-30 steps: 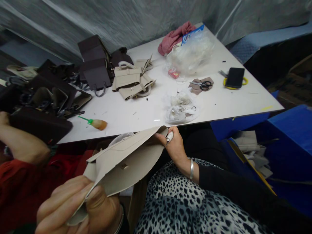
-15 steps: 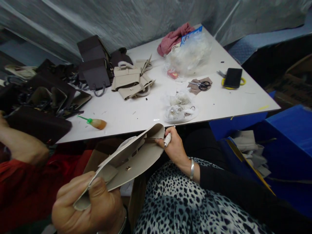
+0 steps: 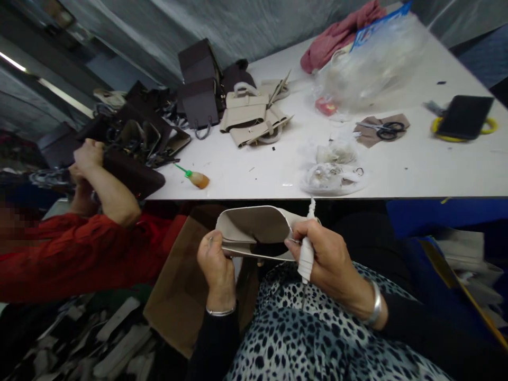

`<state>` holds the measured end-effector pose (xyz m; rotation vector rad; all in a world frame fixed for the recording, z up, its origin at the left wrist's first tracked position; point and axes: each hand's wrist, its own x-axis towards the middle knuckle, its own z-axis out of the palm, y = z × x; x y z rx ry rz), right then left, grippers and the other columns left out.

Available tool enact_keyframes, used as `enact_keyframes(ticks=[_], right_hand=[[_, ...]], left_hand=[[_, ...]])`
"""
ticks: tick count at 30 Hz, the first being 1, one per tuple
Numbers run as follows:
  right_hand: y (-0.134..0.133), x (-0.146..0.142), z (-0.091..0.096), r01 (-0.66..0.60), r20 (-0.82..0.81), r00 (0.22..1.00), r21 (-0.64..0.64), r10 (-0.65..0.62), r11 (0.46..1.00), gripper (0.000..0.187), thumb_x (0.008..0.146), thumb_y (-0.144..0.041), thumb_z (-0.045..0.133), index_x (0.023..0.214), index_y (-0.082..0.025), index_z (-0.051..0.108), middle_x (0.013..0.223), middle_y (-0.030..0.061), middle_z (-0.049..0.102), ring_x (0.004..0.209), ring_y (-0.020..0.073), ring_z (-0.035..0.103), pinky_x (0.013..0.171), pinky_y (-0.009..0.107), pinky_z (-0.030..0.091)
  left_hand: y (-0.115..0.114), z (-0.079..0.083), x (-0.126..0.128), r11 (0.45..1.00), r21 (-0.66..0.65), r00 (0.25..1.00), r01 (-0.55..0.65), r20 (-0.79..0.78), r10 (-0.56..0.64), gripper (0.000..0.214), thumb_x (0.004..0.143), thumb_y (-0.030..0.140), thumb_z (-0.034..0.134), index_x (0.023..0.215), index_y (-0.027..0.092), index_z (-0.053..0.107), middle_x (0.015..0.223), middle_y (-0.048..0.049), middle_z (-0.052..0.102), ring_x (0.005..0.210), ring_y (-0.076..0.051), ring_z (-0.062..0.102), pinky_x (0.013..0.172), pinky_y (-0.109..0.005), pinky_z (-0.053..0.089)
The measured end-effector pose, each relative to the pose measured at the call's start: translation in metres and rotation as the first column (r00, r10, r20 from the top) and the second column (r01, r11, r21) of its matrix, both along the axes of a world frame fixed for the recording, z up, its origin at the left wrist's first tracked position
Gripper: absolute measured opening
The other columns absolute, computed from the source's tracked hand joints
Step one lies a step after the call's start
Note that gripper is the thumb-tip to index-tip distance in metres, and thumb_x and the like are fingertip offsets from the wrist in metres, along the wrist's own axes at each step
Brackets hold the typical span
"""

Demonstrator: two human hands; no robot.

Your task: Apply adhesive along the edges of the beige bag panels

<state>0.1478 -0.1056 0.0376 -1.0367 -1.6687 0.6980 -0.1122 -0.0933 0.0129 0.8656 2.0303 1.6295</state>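
The beige bag piece point(image 3: 254, 228) is just below the near edge of the white table point(image 3: 416, 164). The left hand point(image 3: 217, 269) pinches its left end, fingers closed on it. The right hand point(image 3: 327, 256) touches its right end, fingers clamped on a white tool point(image 3: 306, 256). On the table, near that edge, lies a small amber bottle point(image 3: 197, 179).

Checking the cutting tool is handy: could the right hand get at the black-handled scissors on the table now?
Likely yes, once freed: the scissors lie uncovered on the table, but the right hand is full, gripping a white tool and the beige bag piece.
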Motion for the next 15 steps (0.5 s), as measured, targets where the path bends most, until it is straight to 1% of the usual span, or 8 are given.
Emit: enact_keyframes(ticks=[2,4,6,8,10,12,13,15], right_hand=[[0.000,-0.002,0.000,-0.008,0.046,0.999,0.040,0.006,0.999,0.009,0.098,-0.019,0.062,0.097,-0.026,0.057,0.080,0.0001,0.063,0.068,0.0182,0.059,0.066,0.031,0.044],[0.002,-0.003,0.000,0.008,0.069,0.998,0.065,-0.013,0.998,0.010,0.098,-0.016,0.060,0.097,-0.025,0.056,0.079,0.0004,0.062,0.068,0.0183,0.059,0.065,0.031,0.043],[0.005,-0.004,-0.001,0.026,0.081,0.996,0.079,-0.033,0.997,0.010,0.098,-0.015,0.059,0.096,-0.025,0.056,0.078,0.0002,0.061,0.067,0.0180,0.058,0.065,0.030,0.042],[0.008,-0.004,-0.002,0.027,0.093,0.995,0.083,-0.035,0.996,0.010,0.098,-0.015,0.059,0.097,-0.024,0.056,0.078,-0.0001,0.060,0.068,0.0176,0.057,0.065,0.030,0.042],[0.009,-0.003,-0.003,0.019,0.102,0.994,0.075,-0.026,0.997,0.011,0.098,-0.014,0.059,0.097,-0.024,0.056,0.080,-0.0001,0.060,0.069,0.0174,0.058,0.066,0.029,0.041],[0.010,-0.002,-0.004,0.016,0.098,0.995,0.055,-0.022,0.998,0.010,0.099,-0.014,0.060,0.097,-0.023,0.056,0.081,-0.0003,0.060,0.071,0.0174,0.058,0.067,0.029,0.041],[0.010,-0.001,-0.005,0.022,0.088,0.996,0.041,-0.025,0.999,0.010,0.099,-0.014,0.061,0.097,-0.023,0.056,0.081,-0.0005,0.061,0.072,0.0172,0.058,0.068,0.029,0.042],[0.011,0.000,-0.006,0.035,0.057,0.998,0.007,-0.035,0.999,0.010,0.100,-0.016,0.062,0.097,-0.023,0.056,0.082,-0.0010,0.061,0.073,0.0167,0.059,0.069,0.028,0.042]], left_hand=[[-0.001,-0.010,-0.012,0.996,-0.081,0.993,0.045,-0.101,-0.053,0.029,0.082,0.045,0.069,0.091,0.017,0.066,0.079,0.0007,0.066,0.071,-0.016,0.062,0.071,-0.027,0.050],[-0.004,-0.014,-0.026,0.980,-0.169,0.967,0.104,-0.214,-0.140,0.031,0.083,0.046,0.071,0.090,0.016,0.069,0.081,-0.0011,0.068,0.074,-0.017,0.061,0.073,-0.027,0.048],[-0.006,-0.015,-0.041,0.942,-0.292,0.914,0.165,-0.313,-0.257,0.031,0.084,0.047,0.071,0.086,0.016,0.070,0.079,-0.0012,0.067,0.076,-0.018,0.060,0.074,-0.027,0.045],[-0.005,-0.017,-0.053,0.895,-0.401,0.856,0.197,-0.374,-0.356,0.032,0.085,0.048,0.069,0.077,0.017,0.067,0.071,0.0010,0.062,0.071,-0.017,0.056,0.069,-0.026,0.041],[-0.004,-0.021,-0.061,0.871,-0.442,0.840,0.214,-0.372,-0.395,0.035,0.084,0.049,0.069,0.068,0.019,0.060,0.061,0.0042,0.052,0.063,-0.015,0.048,0.063,-0.026,0.035],[-0.002,-0.027,-0.064,0.855,-0.459,0.834,0.243,-0.350,-0.426,0.039,0.082,0.050,0.068,0.061,0.020,0.052,0.055,0.0063,0.042,0.059,-0.014,0.041,0.059,-0.026,0.030],[-0.002,-0.030,-0.064,0.843,-0.469,0.831,0.264,-0.334,-0.446,0.041,0.082,0.050,0.068,0.060,0.021,0.050,0.054,0.0067,0.039,0.058,-0.013,0.039,0.058,-0.026,0.029],[-0.001,-0.034,-0.063,0.820,-0.479,0.825,0.313,-0.290,-0.484,0.042,0.081,0.050,0.067,0.058,0.021,0.047,0.054,0.0065,0.038,0.058,-0.013,0.038,0.057,-0.025,0.028]])
